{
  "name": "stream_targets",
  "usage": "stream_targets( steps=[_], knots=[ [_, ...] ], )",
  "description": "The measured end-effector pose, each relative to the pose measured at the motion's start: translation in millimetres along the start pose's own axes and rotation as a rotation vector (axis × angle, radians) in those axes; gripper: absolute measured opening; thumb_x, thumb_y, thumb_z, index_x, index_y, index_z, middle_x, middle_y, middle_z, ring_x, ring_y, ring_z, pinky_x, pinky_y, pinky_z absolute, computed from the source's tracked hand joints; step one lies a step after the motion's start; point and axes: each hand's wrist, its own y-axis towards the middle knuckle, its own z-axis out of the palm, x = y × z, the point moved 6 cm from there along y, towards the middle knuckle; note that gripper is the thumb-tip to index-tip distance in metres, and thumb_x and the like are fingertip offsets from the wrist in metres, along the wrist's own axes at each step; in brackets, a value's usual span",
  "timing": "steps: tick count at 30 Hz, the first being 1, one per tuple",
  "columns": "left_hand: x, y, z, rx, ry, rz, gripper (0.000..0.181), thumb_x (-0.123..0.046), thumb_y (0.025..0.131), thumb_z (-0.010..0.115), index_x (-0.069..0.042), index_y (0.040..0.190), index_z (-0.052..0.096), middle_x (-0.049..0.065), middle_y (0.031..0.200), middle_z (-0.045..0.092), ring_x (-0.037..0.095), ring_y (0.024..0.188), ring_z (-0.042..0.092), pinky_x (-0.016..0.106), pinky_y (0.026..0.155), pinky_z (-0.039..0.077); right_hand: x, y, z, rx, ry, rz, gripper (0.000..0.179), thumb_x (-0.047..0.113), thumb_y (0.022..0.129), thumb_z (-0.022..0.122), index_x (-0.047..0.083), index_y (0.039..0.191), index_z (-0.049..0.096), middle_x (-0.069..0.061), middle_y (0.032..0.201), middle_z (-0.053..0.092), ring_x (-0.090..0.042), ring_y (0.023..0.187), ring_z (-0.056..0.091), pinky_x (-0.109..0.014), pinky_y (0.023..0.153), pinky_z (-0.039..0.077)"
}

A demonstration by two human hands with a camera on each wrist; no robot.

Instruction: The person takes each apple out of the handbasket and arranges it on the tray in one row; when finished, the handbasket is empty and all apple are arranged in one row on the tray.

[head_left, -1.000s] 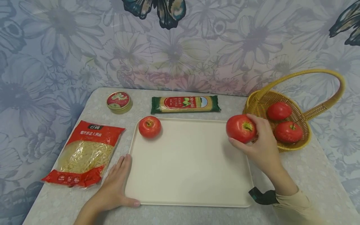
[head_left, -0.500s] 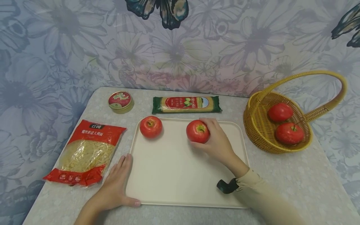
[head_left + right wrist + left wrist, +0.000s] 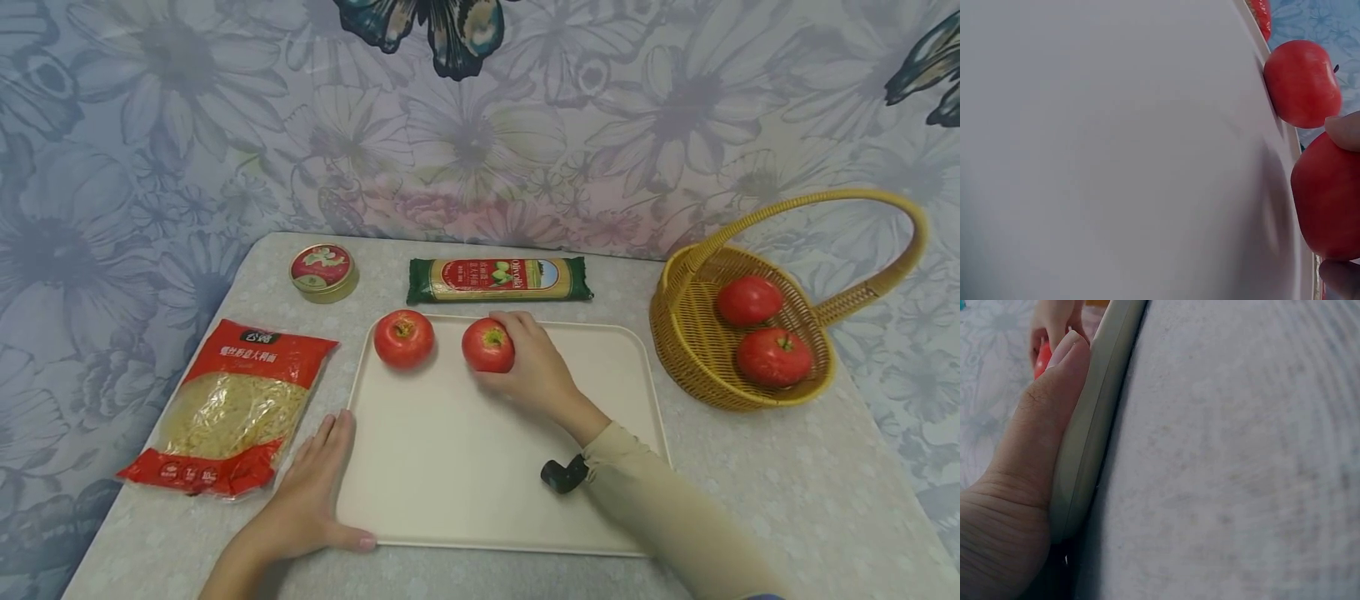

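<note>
My right hand (image 3: 534, 367) grips a red apple (image 3: 487, 345) by its side, over the back of the cream tray (image 3: 450, 467). In the right wrist view, finger and thumb tips press on that apple (image 3: 1329, 197), with its shadow on the tray beside it. A second red apple (image 3: 403, 339) sits in the tray's back left corner. My left hand (image 3: 307, 496) rests against the tray's near left corner, fingers straight along the left side and thumb at the front edge. In the left wrist view, the left thumb (image 3: 1041, 419) lies along the tray rim (image 3: 1094, 419).
A yellow wicker basket (image 3: 693, 367) with a tall handle holds two red fruits at the right. Left of the tray lies a bag of pasta (image 3: 232, 408). Behind it stand a round tin (image 3: 322, 273) and a green-ended spaghetti packet (image 3: 498, 279). A patterned wall rises at the back.
My right hand has carried the apple leftward from beside the basket to the back middle of the tray, near the other apple. My left hand has stayed at the tray corner.
</note>
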Motion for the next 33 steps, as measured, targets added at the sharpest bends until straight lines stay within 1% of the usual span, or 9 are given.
stream_targets(
  steps=[6, 14, 19, 23, 29, 33],
  knots=[
    [-0.2, -0.1, -0.1, -0.003, -0.007, 0.006, 0.157, -0.076, 0.045, 0.083, -0.014, 0.160, -0.004, 0.018, 0.167, 0.000, 0.042, 0.154, -0.003, 0.029, 0.121, -0.016, 1, 7.9, 9, 0.015, 0.005, -0.006, 0.083, 0.036, 0.072, 0.087, 0.023, 0.143, 0.046, -0.001, 0.135, 0.050, -0.023, 0.123, 0.053, -0.047, 0.094, 0.055],
    [-1.0, 0.0, 0.0, -0.007, 0.004, 0.009, 0.157, -0.076, 0.045, 0.083, -0.013, 0.161, -0.003, 0.018, 0.167, 0.001, 0.041, 0.154, -0.002, 0.018, 0.116, -0.019, 6, 13.0, 15, 0.035, 0.034, -0.009, 0.084, 0.035, 0.072, 0.087, 0.022, 0.144, 0.046, -0.001, 0.137, 0.049, -0.024, 0.124, 0.052, -0.048, 0.096, 0.054],
    [-1.0, 0.1, 0.1, -0.006, -0.001, 0.005, 0.157, -0.074, 0.045, 0.085, -0.014, 0.161, -0.002, 0.018, 0.167, 0.002, 0.041, 0.154, -0.002, 0.019, 0.117, -0.019, 7, 16.0, 17, 0.037, 0.030, -0.012, 0.084, 0.038, 0.073, 0.086, 0.022, 0.145, 0.046, 0.000, 0.138, 0.048, -0.023, 0.125, 0.052, -0.048, 0.096, 0.053],
    [-0.5, 0.4, 0.5, -0.003, 0.001, 0.001, 0.157, -0.073, 0.045, 0.085, -0.014, 0.161, -0.003, 0.017, 0.168, 0.002, 0.040, 0.154, -0.002, 0.017, 0.115, -0.019, 6, 18.4, 19, 0.053, 0.035, 0.002, 0.085, 0.043, 0.074, 0.084, 0.024, 0.146, 0.044, 0.001, 0.138, 0.048, -0.023, 0.125, 0.052, -0.048, 0.097, 0.053],
    [-1.1, -0.3, 0.5, -0.004, 0.000, 0.005, 0.156, -0.074, 0.046, 0.085, -0.014, 0.161, -0.002, 0.018, 0.168, 0.003, 0.041, 0.154, -0.002, 0.019, 0.117, -0.018, 0, 22.0, 24, 0.093, 0.119, 0.025, 0.087, 0.043, 0.073, 0.085, 0.024, 0.146, 0.041, 0.000, 0.138, 0.046, -0.023, 0.124, 0.054, -0.049, 0.100, 0.052],
    [-1.8, -0.7, 0.1, -0.001, 0.001, 0.002, 0.156, -0.073, 0.046, 0.084, -0.013, 0.161, -0.002, 0.018, 0.168, 0.002, 0.040, 0.154, -0.002, 0.018, 0.116, -0.019, -2, 22.9, 26, 0.107, 0.154, 0.025, 0.088, 0.041, 0.073, 0.086, 0.025, 0.146, 0.040, -0.001, 0.140, 0.044, -0.024, 0.125, 0.054, -0.049, 0.102, 0.050]
  ],
)
